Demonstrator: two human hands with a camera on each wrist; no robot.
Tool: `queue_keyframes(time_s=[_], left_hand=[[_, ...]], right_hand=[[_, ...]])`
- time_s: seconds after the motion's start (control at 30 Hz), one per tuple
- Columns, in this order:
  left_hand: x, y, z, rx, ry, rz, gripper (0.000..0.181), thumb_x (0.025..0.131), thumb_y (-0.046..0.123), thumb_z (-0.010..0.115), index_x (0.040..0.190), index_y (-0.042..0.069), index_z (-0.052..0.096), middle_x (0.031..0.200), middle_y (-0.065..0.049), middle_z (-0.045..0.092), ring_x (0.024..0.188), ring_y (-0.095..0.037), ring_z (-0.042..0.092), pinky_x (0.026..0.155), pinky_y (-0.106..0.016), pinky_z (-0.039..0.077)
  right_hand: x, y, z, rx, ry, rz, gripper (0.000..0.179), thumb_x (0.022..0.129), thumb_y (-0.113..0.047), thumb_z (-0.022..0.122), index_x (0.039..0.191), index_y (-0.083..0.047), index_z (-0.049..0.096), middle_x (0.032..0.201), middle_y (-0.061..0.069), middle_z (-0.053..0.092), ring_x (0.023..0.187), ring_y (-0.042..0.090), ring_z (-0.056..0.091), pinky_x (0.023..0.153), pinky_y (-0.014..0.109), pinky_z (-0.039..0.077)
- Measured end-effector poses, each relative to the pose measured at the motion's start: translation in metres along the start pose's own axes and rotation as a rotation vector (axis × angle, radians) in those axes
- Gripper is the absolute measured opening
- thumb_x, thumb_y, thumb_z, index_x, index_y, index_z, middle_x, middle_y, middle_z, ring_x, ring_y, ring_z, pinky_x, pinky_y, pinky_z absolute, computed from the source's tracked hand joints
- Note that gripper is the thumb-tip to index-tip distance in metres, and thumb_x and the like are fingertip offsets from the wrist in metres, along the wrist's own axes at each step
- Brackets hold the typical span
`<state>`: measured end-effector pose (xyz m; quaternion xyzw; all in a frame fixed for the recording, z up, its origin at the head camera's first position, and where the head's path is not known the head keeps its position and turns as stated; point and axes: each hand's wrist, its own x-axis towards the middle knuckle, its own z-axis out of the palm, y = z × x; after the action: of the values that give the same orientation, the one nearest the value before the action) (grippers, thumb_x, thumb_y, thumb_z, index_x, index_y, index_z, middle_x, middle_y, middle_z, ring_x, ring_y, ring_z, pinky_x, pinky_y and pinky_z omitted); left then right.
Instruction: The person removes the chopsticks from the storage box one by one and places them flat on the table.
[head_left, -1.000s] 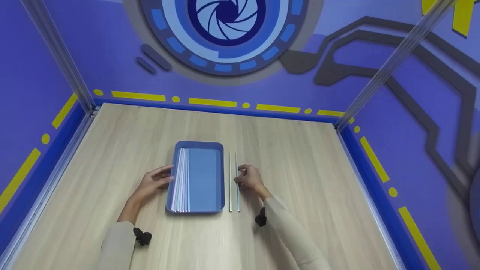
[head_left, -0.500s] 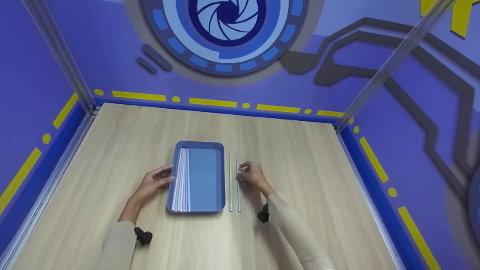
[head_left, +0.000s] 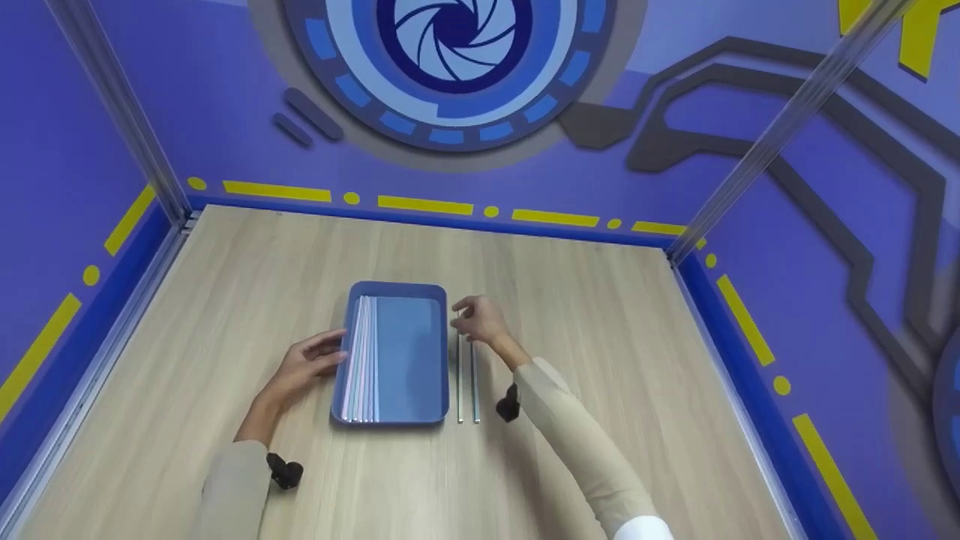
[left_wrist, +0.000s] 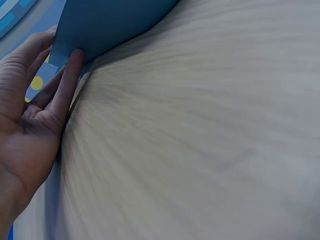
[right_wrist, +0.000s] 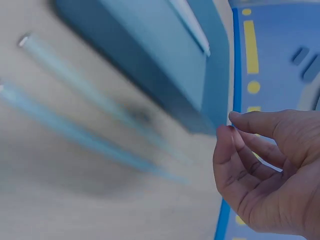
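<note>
A blue rectangular tray stands on the table with several pale pink, white and light-blue straws lying lengthwise along its left side. My left hand touches the tray's left wall with extended fingers, as the left wrist view also shows. Outside the tray's right wall two straws lie side by side: a pale greenish one and a bluer one. Over their far ends hovers my right hand, hiding those ends in the head view. Its fingers are loosely bent, thumb apart from the index finger, nothing between them.
The wooden tabletop spreads around the tray. A blue printed wall closes the back, with side walls and metal posts at the corners. Each wrist carries a small black device.
My right hand has left the bluer straw and moved forward and left, over the far ends of both straws. The left hand and the tray keep their place.
</note>
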<state>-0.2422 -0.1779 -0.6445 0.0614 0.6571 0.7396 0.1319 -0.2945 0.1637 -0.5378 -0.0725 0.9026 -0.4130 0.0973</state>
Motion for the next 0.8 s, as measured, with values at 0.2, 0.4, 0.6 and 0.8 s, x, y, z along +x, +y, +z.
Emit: queue_keyframes(time_s=[0.2,0.4,0.6,0.8], left_hand=[[0.003,-0.001,0.002,0.007,0.004,-0.006,0.06,0.097,0.006,0.068,0.15,-0.005,0.044,0.144,-0.032,0.051,0.109,-0.007,0.066,0.092,-0.026,0.06],[0.005,-0.001,0.003,-0.009,0.005,-0.009,0.06,0.097,0.005,0.068,0.15,-0.005,0.044,0.145,-0.033,0.05,0.108,-0.008,0.067,0.091,-0.026,0.061],[0.005,0.0,0.003,-0.002,-0.001,-0.007,0.061,0.097,0.008,0.069,0.151,-0.005,0.043,0.145,-0.033,0.05,0.109,-0.008,0.066,0.092,-0.027,0.061],[0.001,0.0,0.001,0.009,0.016,-0.013,0.06,0.097,0.007,0.069,0.15,-0.004,0.045,0.145,-0.033,0.051,0.108,-0.007,0.066,0.091,-0.026,0.061]], right_hand=[[0.014,-0.026,0.025,-0.065,-0.035,-0.053,0.025,0.091,-0.001,0.072,0.114,0.008,0.072,0.096,0.023,0.076,0.074,0.027,0.075,0.061,0.028,0.064],[0.023,-0.035,0.07,-0.055,-0.097,-0.021,0.019,0.09,-0.002,0.073,0.106,0.009,0.075,0.095,0.022,0.078,0.077,0.032,0.077,0.058,0.022,0.061],[0.023,-0.037,0.105,-0.093,-0.094,0.018,0.012,0.093,-0.006,0.073,0.096,0.003,0.08,0.085,0.017,0.079,0.069,0.022,0.074,0.055,0.017,0.054],[0.024,-0.036,0.116,-0.054,-0.082,0.037,0.012,0.092,-0.011,0.074,0.093,0.0,0.08,0.079,0.009,0.077,0.062,0.01,0.067,0.057,0.02,0.056]])
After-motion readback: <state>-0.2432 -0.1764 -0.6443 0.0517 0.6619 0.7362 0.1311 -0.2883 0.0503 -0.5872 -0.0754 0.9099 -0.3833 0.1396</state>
